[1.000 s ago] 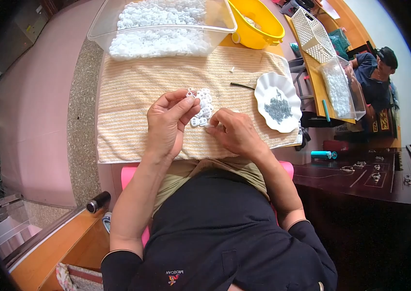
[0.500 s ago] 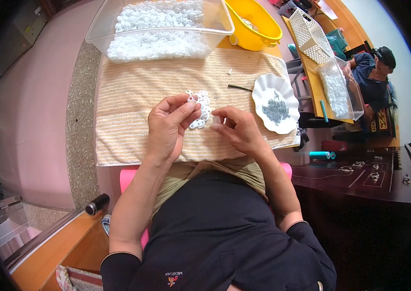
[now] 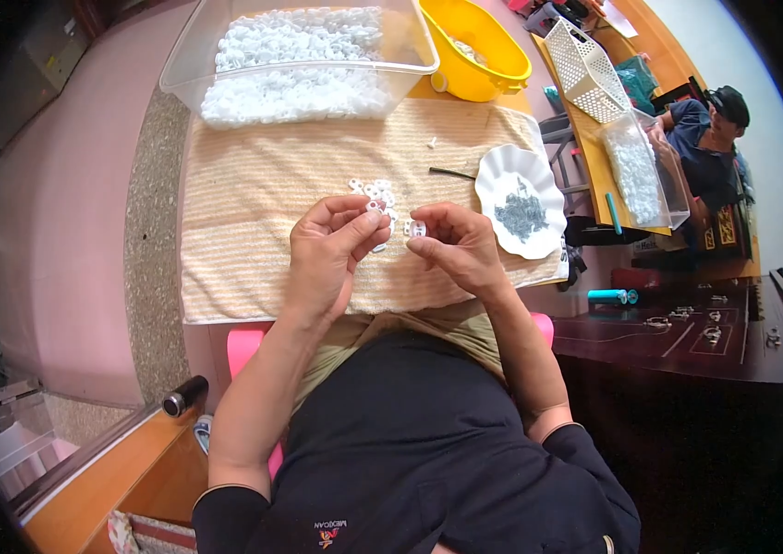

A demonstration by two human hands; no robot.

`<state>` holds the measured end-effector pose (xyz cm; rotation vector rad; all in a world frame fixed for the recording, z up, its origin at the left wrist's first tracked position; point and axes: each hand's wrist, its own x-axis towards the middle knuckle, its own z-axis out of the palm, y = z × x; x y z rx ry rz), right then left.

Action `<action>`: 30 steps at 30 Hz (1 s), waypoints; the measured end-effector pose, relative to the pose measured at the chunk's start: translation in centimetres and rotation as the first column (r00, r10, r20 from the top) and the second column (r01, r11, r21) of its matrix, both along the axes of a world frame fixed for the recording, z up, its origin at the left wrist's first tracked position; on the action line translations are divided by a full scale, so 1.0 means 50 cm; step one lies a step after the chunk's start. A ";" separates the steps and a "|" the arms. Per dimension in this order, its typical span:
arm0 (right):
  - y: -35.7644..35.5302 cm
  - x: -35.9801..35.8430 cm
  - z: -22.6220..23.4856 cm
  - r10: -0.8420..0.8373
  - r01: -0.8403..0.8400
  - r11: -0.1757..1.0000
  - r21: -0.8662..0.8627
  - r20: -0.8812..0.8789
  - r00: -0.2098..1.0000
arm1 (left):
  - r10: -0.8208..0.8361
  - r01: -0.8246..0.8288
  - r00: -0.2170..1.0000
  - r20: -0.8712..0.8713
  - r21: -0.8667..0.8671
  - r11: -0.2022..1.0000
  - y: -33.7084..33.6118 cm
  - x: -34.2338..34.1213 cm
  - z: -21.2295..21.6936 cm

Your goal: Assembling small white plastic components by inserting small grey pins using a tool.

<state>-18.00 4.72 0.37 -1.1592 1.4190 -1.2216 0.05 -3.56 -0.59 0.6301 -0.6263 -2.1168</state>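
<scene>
My left hand (image 3: pixel 328 254) is closed in a pinch, a small white plastic part (image 3: pixel 374 207) with a round hole at its thumb and fingertips. Facing it across a narrow gap, my right hand (image 3: pixel 461 247) grips another small white plastic piece (image 3: pixel 417 228) between thumb and fingers. Just beyond the fingertips lies a loose pile of similar white parts (image 3: pixel 380 190), partly covered by my left hand. Right of my right hand stands a white scalloped plate (image 3: pixel 493 175) holding small dark grey bits (image 3: pixel 521 214). A thin black stick (image 3: pixel 451 173) touches or nearly touches its rim.
A striped towel (image 3: pixel 243 212) covers the table. At the back are a clear bin (image 3: pixel 410 66) full of white parts and a yellow tub (image 3: pixel 493 83). One small white piece (image 3: pixel 432 142) lies apart. Another person (image 3: pixel 701 134) sits at a side table at far right.
The white piece in my right hand shows more plainly between the fingertips. My left hand has shifted slightly right, nearer the right one. The whole view has moved a little.
</scene>
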 end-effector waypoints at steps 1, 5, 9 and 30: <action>0.000 0.000 0.001 -0.004 0.004 1.000 0.005 0.008 1.000 | -0.001 0.001 1.000 0.000 -0.002 1.000 0.002 0.000 0.001; -0.001 0.003 0.003 -0.012 0.013 1.000 -0.014 0.058 0.998 | -0.015 0.015 1.000 0.018 -0.005 1.000 0.010 -0.002 0.005; 0.001 0.005 0.006 -0.009 0.011 1.000 -0.029 0.092 0.996 | -0.031 0.034 0.997 0.066 -0.035 0.999 0.018 -0.006 0.009; 0.012 0.001 0.000 0.063 -0.055 0.995 -0.082 0.101 0.993 | -0.069 0.103 0.973 0.218 -0.147 0.984 0.041 -0.015 0.008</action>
